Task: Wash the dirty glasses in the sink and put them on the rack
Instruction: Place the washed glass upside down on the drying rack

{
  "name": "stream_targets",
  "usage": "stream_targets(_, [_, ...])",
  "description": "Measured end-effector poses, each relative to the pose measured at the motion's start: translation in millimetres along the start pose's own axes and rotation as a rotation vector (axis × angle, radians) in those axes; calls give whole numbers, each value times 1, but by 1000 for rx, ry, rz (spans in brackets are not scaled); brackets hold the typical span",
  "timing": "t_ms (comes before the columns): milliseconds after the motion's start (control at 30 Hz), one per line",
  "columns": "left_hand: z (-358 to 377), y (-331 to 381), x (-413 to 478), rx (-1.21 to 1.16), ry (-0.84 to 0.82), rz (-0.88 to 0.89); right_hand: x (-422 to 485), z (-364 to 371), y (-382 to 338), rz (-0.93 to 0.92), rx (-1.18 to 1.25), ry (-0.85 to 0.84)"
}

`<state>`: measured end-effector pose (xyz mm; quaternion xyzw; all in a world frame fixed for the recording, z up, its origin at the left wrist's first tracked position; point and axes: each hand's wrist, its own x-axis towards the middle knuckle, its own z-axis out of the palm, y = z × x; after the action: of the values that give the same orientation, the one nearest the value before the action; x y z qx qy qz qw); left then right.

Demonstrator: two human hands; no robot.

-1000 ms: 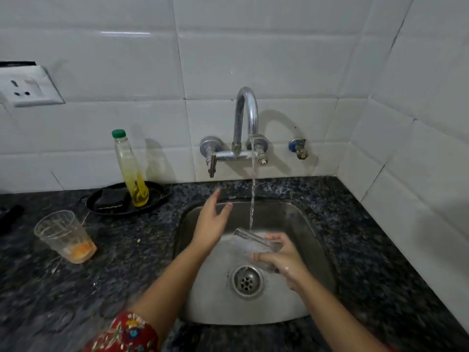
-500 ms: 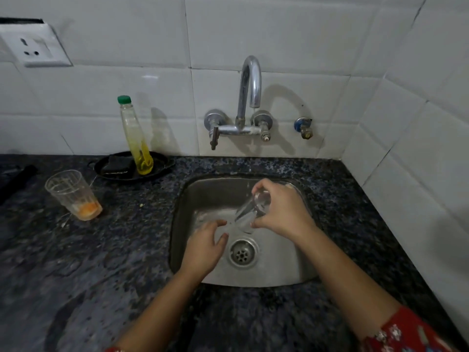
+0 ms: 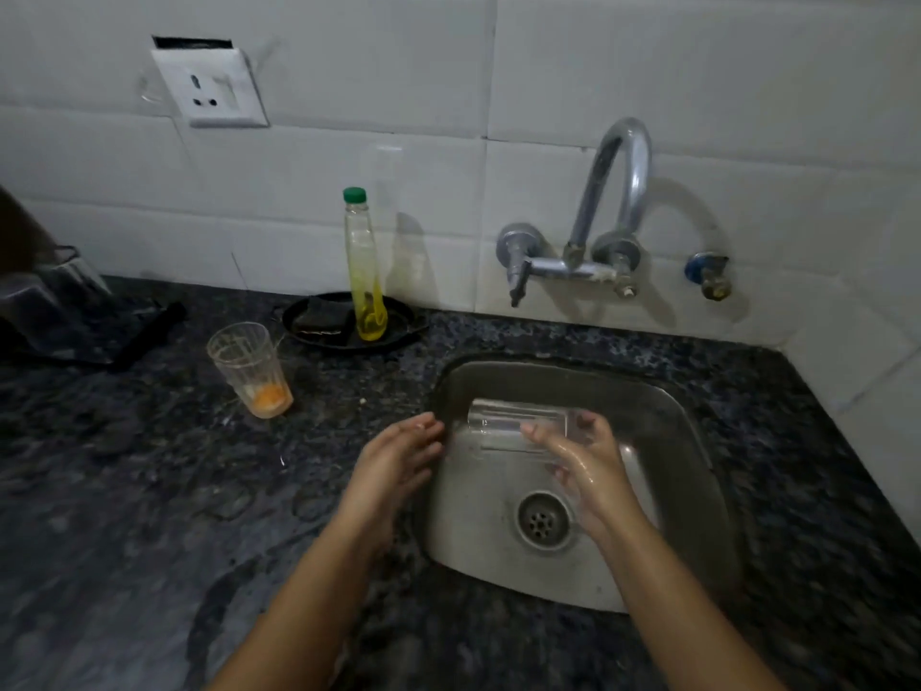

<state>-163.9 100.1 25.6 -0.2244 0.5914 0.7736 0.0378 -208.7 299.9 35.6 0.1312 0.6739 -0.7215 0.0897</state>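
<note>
Since half a second ago: the clear glass [image 3: 518, 425] has swung from a steep tilt to lying sideways, mouth pointing left; the left hand [image 3: 398, 456] has come out of the basin to its left rim; no water runs from the tap [image 3: 615, 202] in either picture.
Clear glass: held over the back half of the sink [image 3: 697, 441], above and behind the drain [image 3: 543, 521], not resting on the basin floor as far as can be seen.
Right hand [image 3: 583, 466]: wet, wrapped around the base end of the clear glass, thumb on the near side, fingers behind it.
Left hand: loose and holding nothing, fingers lightly curled, fingertips just beside the mouth of the clear glass; whether they touch it cannot be told.
Dirty glass [image 3: 249, 369]: upright on the worktop [image 3: 149, 491] well to the left of the sink, orange dregs at the bottom.
Soap bottle [image 3: 366, 271]: green cap, yellow liquid low down, standing in a black tray [image 3: 403, 331] against the wall; no label readable.
Sponge [image 3: 321, 319]: dark, lying in the same tray, left of the bottle.
Wall: white tiles, a power socket [image 3: 212, 87] upper left, a small blue-capped valve [image 3: 707, 274] right of the tap.
Writing: none legible anywhere.
</note>
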Motion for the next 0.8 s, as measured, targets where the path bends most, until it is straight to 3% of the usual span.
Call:
stream_targets(133, [-70,52,19,-110,41,70,9,85,-13,216,416,-152])
stream_targets(333, [-193,122,49,-162,241,213,26,239,-50,167,494,-272])
stream_targets(500, [-287,149,70,-137,431,242,50,361,-70,23,319,-327])
stream_targets(800, [-392,153,106,-239,608,207,97,552,-50,-323,-439,-332])
